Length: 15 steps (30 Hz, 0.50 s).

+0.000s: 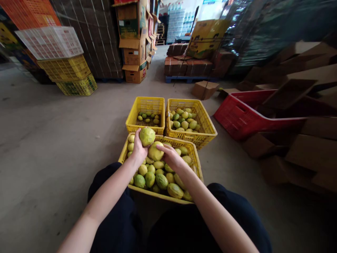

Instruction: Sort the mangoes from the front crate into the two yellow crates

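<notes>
My left hand (140,147) is closed round a yellow-green fruit (147,136). Just right of it, my right hand (170,154) grips a yellower fruit (156,151), and the two fruits nearly touch. Both hands are above the near yellow crate (198,165), which is full of green and yellow fruits (161,181). Behind it on the left, a second yellow crate (150,99) has several small fruits (148,114) at its bottom. To the right of that, a third yellow crate (207,123) holds a pile of similar fruits (184,124).
At the right a red crate (237,112) stands beside loose cardboard boxes (310,144). Stacked crates (65,68) rise at the far left. Farther back are stacked cartons (133,56), a loaded blue pallet (181,79) and a small box (204,90). My knees flank the near crate.
</notes>
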Available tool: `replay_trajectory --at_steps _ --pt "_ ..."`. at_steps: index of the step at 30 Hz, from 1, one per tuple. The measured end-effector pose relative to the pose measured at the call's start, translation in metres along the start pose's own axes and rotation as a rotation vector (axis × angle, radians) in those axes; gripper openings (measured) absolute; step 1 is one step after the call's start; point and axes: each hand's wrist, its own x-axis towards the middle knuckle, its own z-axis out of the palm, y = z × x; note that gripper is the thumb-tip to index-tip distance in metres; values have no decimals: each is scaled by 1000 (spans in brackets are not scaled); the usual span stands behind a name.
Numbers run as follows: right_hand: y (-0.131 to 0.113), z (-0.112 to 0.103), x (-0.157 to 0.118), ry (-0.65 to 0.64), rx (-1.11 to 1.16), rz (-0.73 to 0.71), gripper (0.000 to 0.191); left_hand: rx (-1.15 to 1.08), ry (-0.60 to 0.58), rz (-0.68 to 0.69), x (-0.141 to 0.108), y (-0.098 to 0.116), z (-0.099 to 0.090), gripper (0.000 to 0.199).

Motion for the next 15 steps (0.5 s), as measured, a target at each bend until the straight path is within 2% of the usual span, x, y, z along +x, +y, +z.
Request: replay_trajectory --at_steps 3,5,7,10,12,15 --pt "-4 2 -4 -108 -54 206 12 19 -10 33 3 3 -5 54" --pt "-10 1 -3 -99 27 210 16 26 -43 49 4 4 -5 57" --pt "-17 -1 0 -74 118 122 14 16 -74 45 3 3 -4 58" --pt "-21 -2 5 -27 196 -108 28 -47 -125 21 -2 0 0 52" --pt "-19 -2 7 -1 176 -219 39 -84 -140 1 -7 -1 3 46" --pt "-9 0 6 46 54 -305 45 -42 -131 -3 -12 -3 5 47"
